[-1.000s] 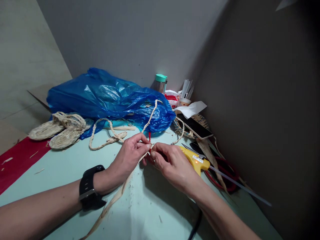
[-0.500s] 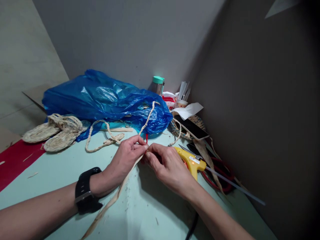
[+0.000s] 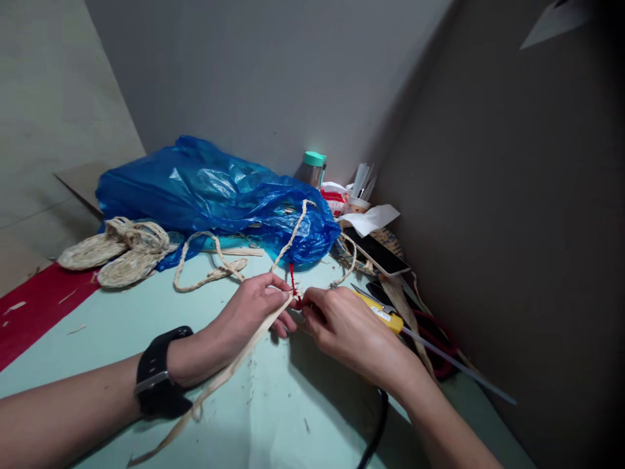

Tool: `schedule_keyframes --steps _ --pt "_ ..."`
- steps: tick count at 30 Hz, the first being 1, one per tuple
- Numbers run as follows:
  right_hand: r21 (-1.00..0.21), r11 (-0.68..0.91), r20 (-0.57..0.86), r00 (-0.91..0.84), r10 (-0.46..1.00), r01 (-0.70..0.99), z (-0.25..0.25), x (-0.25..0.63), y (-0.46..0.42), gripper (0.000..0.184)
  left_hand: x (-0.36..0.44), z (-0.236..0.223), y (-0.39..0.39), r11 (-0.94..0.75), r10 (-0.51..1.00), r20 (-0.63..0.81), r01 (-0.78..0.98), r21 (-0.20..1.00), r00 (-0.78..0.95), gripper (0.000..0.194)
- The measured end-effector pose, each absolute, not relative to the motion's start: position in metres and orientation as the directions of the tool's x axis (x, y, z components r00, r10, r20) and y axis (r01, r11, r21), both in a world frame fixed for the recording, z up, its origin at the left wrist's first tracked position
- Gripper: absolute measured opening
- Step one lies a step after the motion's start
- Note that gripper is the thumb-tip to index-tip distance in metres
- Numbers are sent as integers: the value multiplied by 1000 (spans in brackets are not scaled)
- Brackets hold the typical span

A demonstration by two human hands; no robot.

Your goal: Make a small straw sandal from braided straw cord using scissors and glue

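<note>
My left hand [image 3: 247, 309], with a black watch on the wrist, pinches a pale flat straw strip [image 3: 234, 361] between thumb and fingers. The strip's long tail hangs down toward the front of the table. A thin red cord [image 3: 292, 277] runs from beyond the hands to the pinch point. Close beside it, the fingers of my right hand [image 3: 344, 326] are closed at the red cord's near end; the exact grip is partly hidden. A braided straw cord [image 3: 293, 240] leads away from my left fingers over the blue plastic bag [image 3: 209, 189].
Small woven straw slippers [image 3: 127, 267] lie on red cloth [image 3: 43, 312] at left. On the right are a yellow glue gun [image 3: 389, 320] with a long glue stick, red-handled scissors [image 3: 446, 371] and a phone [image 3: 378, 254]. Behind stand a green-lidded bottle [image 3: 312, 169] and a cup of sticks [image 3: 359, 203].
My hands have moved slightly apart, the right one going right and down, now covering more of the glue gun. The red cord shows more between them. The whole view has shifted a little.
</note>
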State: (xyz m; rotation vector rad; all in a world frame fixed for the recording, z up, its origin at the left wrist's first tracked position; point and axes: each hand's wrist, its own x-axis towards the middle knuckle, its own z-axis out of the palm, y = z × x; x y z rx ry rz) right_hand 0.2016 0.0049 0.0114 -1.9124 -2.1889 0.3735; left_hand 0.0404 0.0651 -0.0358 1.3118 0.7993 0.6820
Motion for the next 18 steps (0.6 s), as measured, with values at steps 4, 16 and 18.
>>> schedule_keyframes --steps 4,16,18 --pt "-330 286 22 -296 955 900 7 195 1 15 42 -36 64 85 843 -88 29 996 531 14" --pt "-244 384 282 -314 907 890 0 193 22 18 46 -38 63 6 905 -9 8 1000 426 9" --pt "-317 361 278 -278 919 877 3 193 30 20 47 -36 65 3 916 1 -11 1000 402 7"
